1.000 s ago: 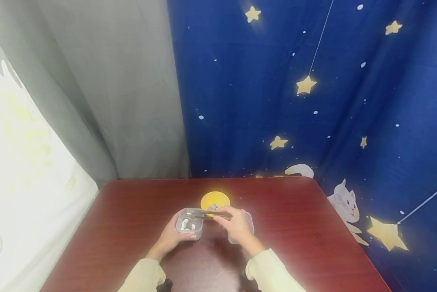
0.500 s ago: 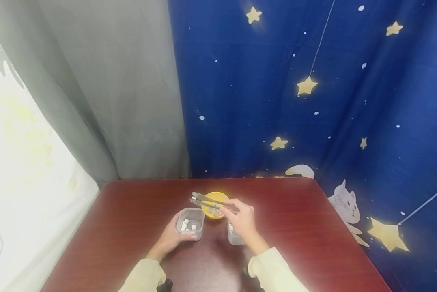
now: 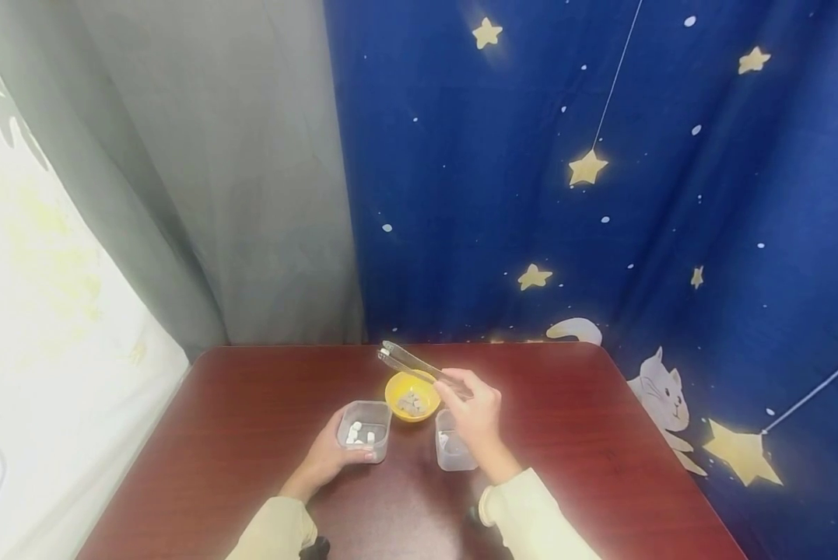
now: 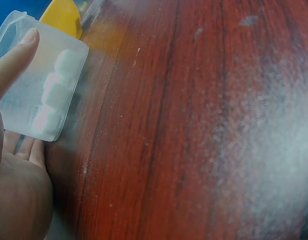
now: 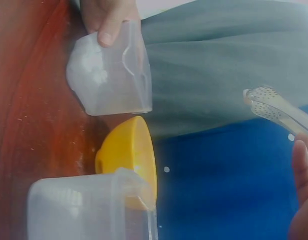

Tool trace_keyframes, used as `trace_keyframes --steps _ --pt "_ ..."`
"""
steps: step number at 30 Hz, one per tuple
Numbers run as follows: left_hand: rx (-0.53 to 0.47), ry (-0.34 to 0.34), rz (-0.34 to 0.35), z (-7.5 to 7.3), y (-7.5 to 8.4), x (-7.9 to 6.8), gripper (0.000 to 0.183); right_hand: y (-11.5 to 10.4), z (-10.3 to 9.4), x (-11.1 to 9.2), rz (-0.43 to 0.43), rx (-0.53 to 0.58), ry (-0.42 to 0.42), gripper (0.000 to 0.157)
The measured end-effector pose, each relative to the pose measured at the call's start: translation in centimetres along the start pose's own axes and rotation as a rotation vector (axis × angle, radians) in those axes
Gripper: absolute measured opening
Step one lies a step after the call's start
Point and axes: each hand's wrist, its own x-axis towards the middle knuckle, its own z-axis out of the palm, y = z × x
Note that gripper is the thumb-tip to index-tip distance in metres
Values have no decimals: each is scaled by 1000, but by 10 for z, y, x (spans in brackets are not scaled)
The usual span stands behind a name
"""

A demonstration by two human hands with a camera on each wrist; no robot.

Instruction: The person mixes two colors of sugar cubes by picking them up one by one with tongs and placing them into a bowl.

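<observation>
My left hand [image 3: 324,457] grips a clear plastic container [image 3: 382,449] on the table, thumb over its near side. Several white rounded pieces [image 4: 56,93] lie at its bottom. Raised above the table, my right hand [image 3: 479,412] holds metal tongs [image 3: 419,363]. In the right wrist view, their perforated tips pinch a small white piece [image 5: 246,96]. The tongs hang over the far side of a yellow bowl [image 3: 429,397], which contains greyish pieces [image 3: 410,402]. Beside my right hand stands a second clear container [image 3: 454,462], partly hidden, with something whitish inside.
The dark red table [image 3: 264,420] bears all three vessels close together near its middle. A grey curtain [image 3: 278,194] and a blue star-patterned curtain [image 3: 461,218] hang behind its far edge. A bright white curtain [image 3: 40,327] is at the left.
The tongs have risen out of the left container with a white piece and swung up, then slightly right, above the bowl. My left hand and its container have stayed put.
</observation>
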Motion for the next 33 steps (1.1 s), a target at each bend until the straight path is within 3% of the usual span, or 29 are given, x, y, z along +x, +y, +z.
trace_keyframes --steps 18,27,33 --pt "11 -2 -35 -1 -1 -1 103 -1 -18 18 7 23 119 20" --pt "-15 -8 -22 0 -6 1 103 -4 -20 20 -1 -2 121 24" --pt "-10 -9 -4 -1 1 0 102 -5 -18 16 24 3 72 24"
